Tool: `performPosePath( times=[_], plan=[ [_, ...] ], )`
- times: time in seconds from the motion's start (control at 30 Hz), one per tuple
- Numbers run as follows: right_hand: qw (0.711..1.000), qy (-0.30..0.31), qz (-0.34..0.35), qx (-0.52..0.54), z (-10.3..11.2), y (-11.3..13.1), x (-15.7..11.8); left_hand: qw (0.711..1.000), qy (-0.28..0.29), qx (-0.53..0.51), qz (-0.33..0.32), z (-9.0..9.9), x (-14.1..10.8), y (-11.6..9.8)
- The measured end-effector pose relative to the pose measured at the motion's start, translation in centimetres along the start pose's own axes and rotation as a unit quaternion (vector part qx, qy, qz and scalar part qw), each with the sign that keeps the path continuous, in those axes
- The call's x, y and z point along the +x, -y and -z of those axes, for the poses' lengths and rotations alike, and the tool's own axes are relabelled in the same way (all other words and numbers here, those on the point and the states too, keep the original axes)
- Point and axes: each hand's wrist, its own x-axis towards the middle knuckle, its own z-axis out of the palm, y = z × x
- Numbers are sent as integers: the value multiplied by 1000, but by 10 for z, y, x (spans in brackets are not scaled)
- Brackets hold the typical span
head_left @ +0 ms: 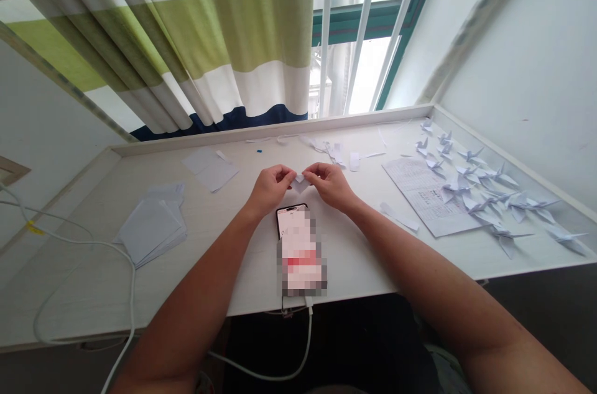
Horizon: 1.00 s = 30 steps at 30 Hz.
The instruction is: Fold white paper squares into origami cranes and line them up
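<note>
Between my two hands is a small piece of folded white paper (pixel 301 184), its lower end coming to a point. My left hand (pixel 275 186) pinches its left side between thumb and fingers. On the right side, my right hand (pixel 330 184) grips it the same way. Both hands are just above the desk, beyond a phone (pixel 301 251) that lies face up with a cable plugged into its near end. Part of the paper is hidden behind my fingertips.
Several folded paper cranes (pixel 466 189) stand at the right, some on a written sheet (pixel 420 195). Stacked paper squares (pixel 152 226) lie at the left, near a white cable (pixel 132 294). Paper scraps (pixel 336 151) lie toward the back. A raised rim (pixel 261 136) edges the white desk (pixel 224 276).
</note>
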Motion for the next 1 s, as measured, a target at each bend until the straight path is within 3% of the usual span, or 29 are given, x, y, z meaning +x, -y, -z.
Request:
performPosePath(
  times=[0.13,0.23,0.4,0.5,0.67,0.73,0.87,1.0],
  plan=[
    [992,34,91,-82,2,0,-2,999,-22,-21,14,1,2,1],
    [986,34,118,-108,2,0,-3,998,-23,-50,19,1,0,-2],
    [991,-22,94,-89,4,3,-2,990,27,-112,85,-3,-6,-11],
    [996,-47,64,-52,4,4,-2,989,45,-107,89,-6,-9,-12],
    [999,-21,-24,6,2,-1,0,991,27,-90,93,-10,-10,-10],
    [998,-34,14,-41,3,-2,0,991,27,-85,99,-11,-10,-11],
    [969,-58,178,-163,8,4,-1,992,-7,-80,99,-8,-9,-13],
    [932,66,255,-251,13,9,-3,991,-23,-91,97,-4,-8,-11]
  ],
)
